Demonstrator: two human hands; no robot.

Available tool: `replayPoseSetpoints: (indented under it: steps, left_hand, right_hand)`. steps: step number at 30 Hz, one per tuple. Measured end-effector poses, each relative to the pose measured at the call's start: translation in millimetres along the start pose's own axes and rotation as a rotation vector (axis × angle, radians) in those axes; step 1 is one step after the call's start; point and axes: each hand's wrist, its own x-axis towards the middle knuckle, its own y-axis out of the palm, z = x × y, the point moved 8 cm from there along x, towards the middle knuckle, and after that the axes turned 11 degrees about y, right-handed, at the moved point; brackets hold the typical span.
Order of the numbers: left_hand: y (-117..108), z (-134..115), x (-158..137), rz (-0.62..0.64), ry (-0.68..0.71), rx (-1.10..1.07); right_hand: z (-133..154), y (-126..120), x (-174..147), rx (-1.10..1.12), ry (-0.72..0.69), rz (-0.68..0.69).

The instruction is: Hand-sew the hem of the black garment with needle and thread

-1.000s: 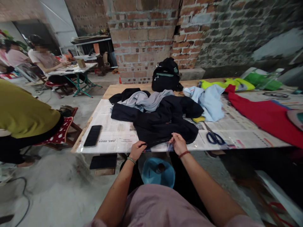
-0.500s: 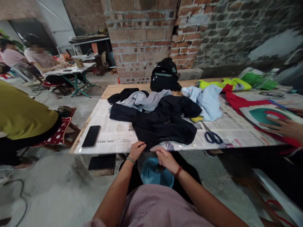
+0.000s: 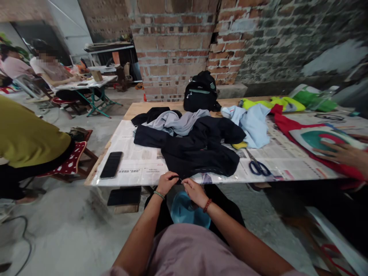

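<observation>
Matt dark cloth garment point(image 3: 201, 153), glossy clear plastic over newspaper point(image 3: 138, 161), wooden table point(image 3: 155, 107), rough brick wall point(image 3: 178, 42)

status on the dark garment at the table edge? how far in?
Done: nothing finished shows. In hand: left hand and right hand meet at the near hem of the dark garment, fingers pinched together on something too small to make out. Left: scissors lie unused beside it; grey garment and light blue garment are piled behind.

Bare newspaper point(image 3: 138, 155) lies open between the phone point(image 3: 111, 165) and dark clothes point(image 3: 198, 147); scissors point(image 3: 259, 167) block the right side.
</observation>
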Motion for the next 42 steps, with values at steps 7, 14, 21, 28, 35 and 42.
replayPoseSetpoints:
  steps: [7,14,21,28,35,42]
  left_hand:
    - [0.0,-8.4,0.4,-0.001,0.049,0.022]
    - [0.5,-10.9,0.4,-0.007,0.055,0.050]
    - [0.2,-11.1,0.9,-0.020,0.055,0.063]
    - [6.2,-13.4,0.8,0.043,0.145,0.040]
    - [0.1,-14.1,0.6,-0.044,0.129,0.066]
    - [2.1,-14.2,0.7,-0.016,0.135,0.053]
  right_hand:
    - [-1.2,2.0,3.7,-0.054,0.015,-0.037]
    - [2.1,6.2,6.7,-0.114,0.023,-0.127]
    - [4.1,8.6,6.6,-0.171,-0.016,-0.238]
    - [5.8,9.5,13.4,-0.213,0.031,-0.264]
    - [-7.7,12.6,6.4,-0.029,0.156,-0.141]
    - [-2.9,4.9,8.4,-0.098,0.064,-0.249]
